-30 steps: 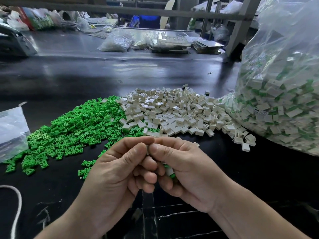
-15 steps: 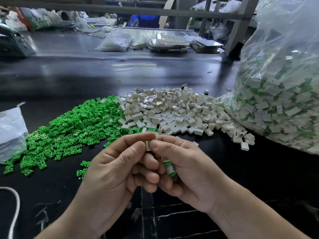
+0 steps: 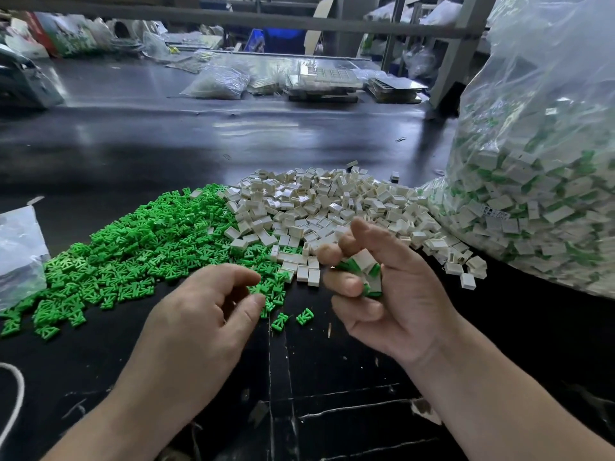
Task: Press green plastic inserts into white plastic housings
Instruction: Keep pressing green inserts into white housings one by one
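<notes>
Cupping a small clutch of assembled pieces [image 3: 364, 267] (boxy white plastic shells with green tips showing), the right hand [image 3: 392, 294] sits centre-right, fingers curled round them. Left hand [image 3: 203, 314] is centre-left: fingers loosely bent, thumb and index apart, nothing held, tips over the near edge of the green plastic inserts [image 3: 143, 247]. Those are small glossy A-frame shapes, heaped mid-left. Two stray inserts [image 3: 293, 319] lie between the hands. White plastic housings [image 3: 326, 207], hollow and rectangular, are heaped beyond the right hand. Crinkled clear bag [image 3: 539, 181] of assembled parts fills the right edge. All on a scuffed black tabletop [image 3: 166, 144].
</notes>
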`<action>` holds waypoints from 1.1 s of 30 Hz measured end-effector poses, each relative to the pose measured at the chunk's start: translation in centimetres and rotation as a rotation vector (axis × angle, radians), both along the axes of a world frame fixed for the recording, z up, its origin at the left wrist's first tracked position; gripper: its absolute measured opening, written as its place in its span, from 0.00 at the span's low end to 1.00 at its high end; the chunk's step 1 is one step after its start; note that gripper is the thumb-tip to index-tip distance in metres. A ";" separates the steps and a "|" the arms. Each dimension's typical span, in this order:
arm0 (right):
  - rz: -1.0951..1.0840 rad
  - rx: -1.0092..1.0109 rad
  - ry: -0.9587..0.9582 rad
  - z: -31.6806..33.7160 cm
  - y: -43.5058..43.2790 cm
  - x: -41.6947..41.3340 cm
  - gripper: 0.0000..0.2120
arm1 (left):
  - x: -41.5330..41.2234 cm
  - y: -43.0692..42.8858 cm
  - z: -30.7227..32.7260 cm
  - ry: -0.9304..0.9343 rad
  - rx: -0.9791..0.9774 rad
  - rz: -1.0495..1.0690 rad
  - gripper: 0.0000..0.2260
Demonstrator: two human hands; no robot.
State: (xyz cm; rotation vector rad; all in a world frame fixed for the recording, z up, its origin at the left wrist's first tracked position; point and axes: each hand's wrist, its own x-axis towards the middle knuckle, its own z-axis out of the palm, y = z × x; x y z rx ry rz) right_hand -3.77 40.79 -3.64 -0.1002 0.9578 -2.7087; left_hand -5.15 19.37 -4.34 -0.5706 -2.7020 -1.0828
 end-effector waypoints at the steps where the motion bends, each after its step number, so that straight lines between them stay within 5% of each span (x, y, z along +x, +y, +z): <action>1: -0.054 0.086 -0.031 0.0 0.3 -0.1 0.10 | -0.1 0.0 -0.3 0.030 -0.110 -0.019 0.15; 3: -0.185 0.418 -0.030 0.0 0.9 -0.4 0.07 | -0.1 0.3 -0.8 0.073 -0.261 -0.061 0.23; 7: -0.411 1.512 0.151 -0.9 1.0 -0.8 0.08 | -0.3 0.9 -1.4 0.240 -0.418 -0.177 0.17; 11: -0.234 2.144 0.315 -1.9 -0.3 -1.4 0.16 | -0.6 1.2 -2.2 0.274 -0.464 -0.246 0.10; 26: -0.260 2.168 0.370 -2.4 -0.8 -2.0 0.13 | -0.1 1.0 -1.3 0.156 -0.430 -0.242 0.07; 33: -0.208 1.976 0.231 -2.0 0.5 -1.3 0.09 | 0.4 1.2 -1.0 -0.079 0.080 -0.098 0.07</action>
